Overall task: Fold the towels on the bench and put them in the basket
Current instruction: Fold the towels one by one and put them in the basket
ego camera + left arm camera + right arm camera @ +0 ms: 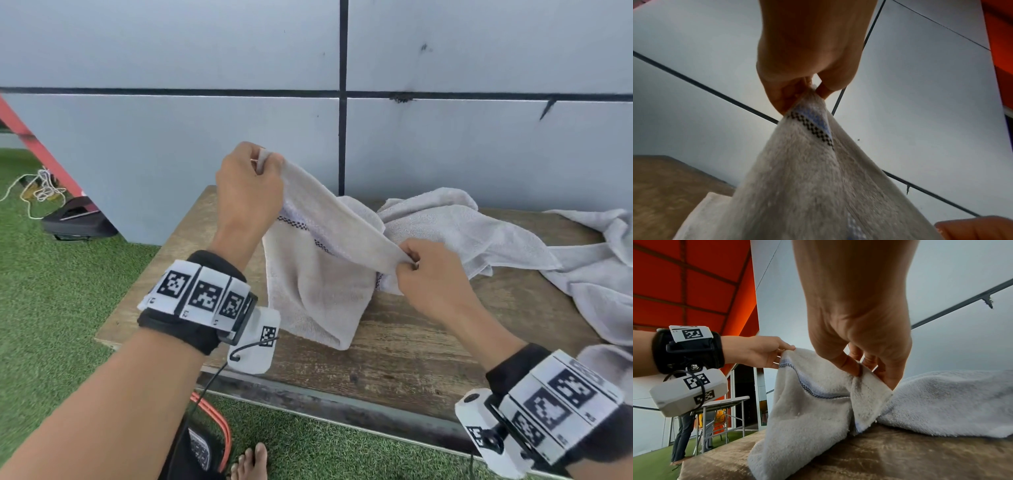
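Note:
A beige towel point(315, 284) with a blue and black checked stripe hangs over the wooden bench point(428, 342), its lower end resting on the boards. My left hand point(255, 171) pinches one upper corner, raised high. My right hand point(414, 265) pinches the other corner, lower and nearer me. In the left wrist view the towel point(807, 178) drops from the pinching left hand point(809, 92). The right wrist view shows the right hand point(865, 369) gripping the towel point(809, 402). The basket point(209, 442), black with an orange rim, stands on the grass below the bench's near edge.
Crumpled grey towels point(479, 229) lie on the bench to the right, up against the grey panelled wall point(171, 137). Green artificial grass point(51, 291) surrounds the bench. My bare foot point(250, 462) is beside the basket. A folding table point(725, 404) and a standing person point(682, 434) are far left.

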